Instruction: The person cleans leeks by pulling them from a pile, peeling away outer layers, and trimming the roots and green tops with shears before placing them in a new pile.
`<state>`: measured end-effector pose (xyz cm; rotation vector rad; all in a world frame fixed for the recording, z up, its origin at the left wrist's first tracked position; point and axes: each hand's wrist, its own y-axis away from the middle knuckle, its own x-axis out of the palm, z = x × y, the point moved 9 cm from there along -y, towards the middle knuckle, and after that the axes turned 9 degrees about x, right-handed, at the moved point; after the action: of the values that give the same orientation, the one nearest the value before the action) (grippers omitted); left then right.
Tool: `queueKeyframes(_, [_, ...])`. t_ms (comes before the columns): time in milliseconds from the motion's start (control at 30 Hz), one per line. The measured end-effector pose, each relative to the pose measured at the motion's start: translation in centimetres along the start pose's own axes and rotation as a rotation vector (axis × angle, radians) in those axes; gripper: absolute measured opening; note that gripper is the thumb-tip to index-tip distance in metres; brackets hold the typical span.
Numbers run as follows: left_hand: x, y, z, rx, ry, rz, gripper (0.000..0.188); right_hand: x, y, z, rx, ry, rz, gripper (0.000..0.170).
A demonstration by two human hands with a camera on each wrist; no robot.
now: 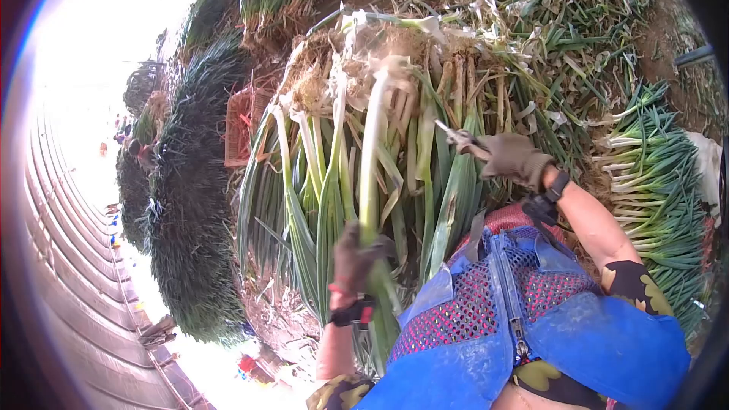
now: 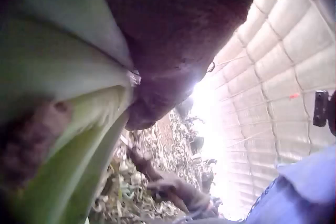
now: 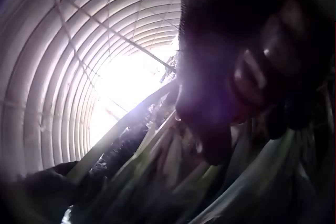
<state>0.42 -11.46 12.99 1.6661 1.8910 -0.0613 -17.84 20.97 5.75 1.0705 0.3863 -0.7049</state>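
Note:
My left hand (image 1: 355, 258), in a dark glove, grips a leek (image 1: 372, 152) round its green part. The leek stands root end away from me, its pale shaft and roots blurred over the pile. Close up in the left wrist view, broad green leaves (image 2: 68, 66) lie against the dark glove (image 2: 168, 40). To the right, my gloved right hand (image 1: 515, 158) holds a short tool (image 1: 463, 140) with a thin pale tip, pointing toward the leeks; its kind I cannot tell. In the right wrist view the glove (image 3: 210, 77) is dark and hides the tool.
A large pile of leeks (image 1: 448, 175) lies in front of me, roots at the far side. Cut leaf scraps (image 1: 554, 15) cover the ground beyond. Trimmed leeks (image 1: 645, 167) are lined up at right. Tall green stacks (image 1: 194, 197) and a red crate (image 1: 241, 125) stand left.

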Motion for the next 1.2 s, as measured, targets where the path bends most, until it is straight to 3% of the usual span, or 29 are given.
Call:
queueKeyframes(33, [-2.7,-0.3,0.5,-0.002,-0.067,-0.009,0.039,-0.5,1.0,-0.7,0.02,-0.032,0.035,0.05])
queueKeyframes(67, [-5.5,-0.7,1.3,-0.001,-0.135,-0.017,0.041,-0.9,1.0,-2.8,0.084,-0.005,-0.054,0.05])
queueKeyframes(100, [-8.7,-1.3,3.9,0.059,-0.435,-0.09,0.051,-1.1,1.1,-5.7,0.151,0.019,-0.145,0.05])
queueKeyframes(133, [-8.9,-1.6,0.4,0.059,-0.772,-0.085,0.053,-1.3,1.5,-7.6,0.222,0.04,-0.236,0.05])
queueKeyframes(167, [-8.6,-2.5,-3.4,0.061,-1.111,-0.075,0.056,-0.7,2.1,-7.8,0.212,0.056,-0.186,0.05])
queueKeyframes(267, [-5.1,-7.1,-3.7,0.344,-0.64,-0.261,0.054,2.3,3.4,-8.2,0.155,0.111,-0.032,0.05])
queueKeyframes(300, [-1.9,-10.1,1.4,0.204,-0.232,-0.228,0.048,2.6,3.1,-8.5,0.184,0.087,-0.051,0.051])
queueKeyframes(333, [3.4,-10.4,-5.4,0.383,-0.542,-0.103,0.046,2.6,2.8,-8.8,0.215,0.061,-0.072,0.052])
queueKeyframes(367, [8.1,-11.5,-7.1,0.571,-0.504,-0.08,0.043,3.0,2.5,-9.3,0.25,0.034,-0.091,0.053])
queueKeyframes(400, [12.6,-12.6,-7.4,0.599,-0.501,0.01,0.049,3.7,1.5,-10.1,0.266,0.005,-0.093,0.054])
queueKeyframes(467, [19.6,-14.2,-8.2,0.438,-0.818,0.238,0.066,4.4,1.3,-9.5,0.192,-0.014,-0.023,0.052])
queueKeyframes(500, [21.9,-15.2,-7.5,0.42,-0.909,0.228,0.072,4.8,1.3,-9.0,0.152,-0.026,0.011,0.051])
queueKeyframes(567, [25.3,-17.9,-3.1,0.25,-0.99,0.361,0.057,4.4,1.4,-9.4,0.176,-0.029,-0.069,0.046])
queueKeyframes(667, [25.5,-20.8,0.5,0.128,-0.836,0.369,0.038,3.4,1.7,-10.5,0.264,-0.089,-0.088,0.045])
queueKeyframes(700, [24.3,-21.4,-1.6,0.176,-0.78,0.286,0.027,3.6,1.7,-10.6,0.238,-0.076,-0.062,0.044])
queueKeyframes(767, [21.6,-24.6,-3.8,0.245,-0.911,0.194,0.024,5.0,1.9,-10.5,0.181,-0.061,0.0,0.043])
queueKeyframes(833, [16.7,-27.4,-8.2,0.428,-0.881,-0.166,0.011,5.1,1.6,-11.1,0.235,-0.084,-0.033,0.042])
queueKeyframes(867, [14.6,-27.2,-10.4,0.26,-0.783,-0.306,0.009,5.1,1.4,-11.6,0.256,-0.101,-0.034,0.042])
queueKeyframes(900, [15.2,-26.7,-12.8,0.521,-0.786,-0.272,0.012,4.7,1.6,-11.5,0.273,-0.112,-0.032,0.043])
queueKeyframes(967, [20.9,-27.2,-10.5,0.715,-0.83,0.058,0.017,4.7,1.5,-11.1,0.229,-0.159,0.021,0.044])
queueKeyframes(1033, [27.4,-22.8,-7.3,0.698,-0.713,0.398,0.02,4.9,0.7,-12.0,0.259,-0.177,-0.036,0.046])
queueKeyframes(1100, [31.6,-19.5,-2.7,0.424,-0.93,0.557,0.026,4.1,0.0,-14.0,0.304,-0.226,-0.16,0.046])
queueKeyframes(1133, [31.7,-19.1,-2.7,0.496,-1.015,0.411,0.028,3.7,0.0,-14.9,0.331,-0.246,-0.218,0.045])
queueKeyframes(1200, [31.7,-18.5,-2.9,0.625,-1.158,0.109,0.032,2.9,0.7,-14.0,0.256,-0.225,-0.102,0.043])
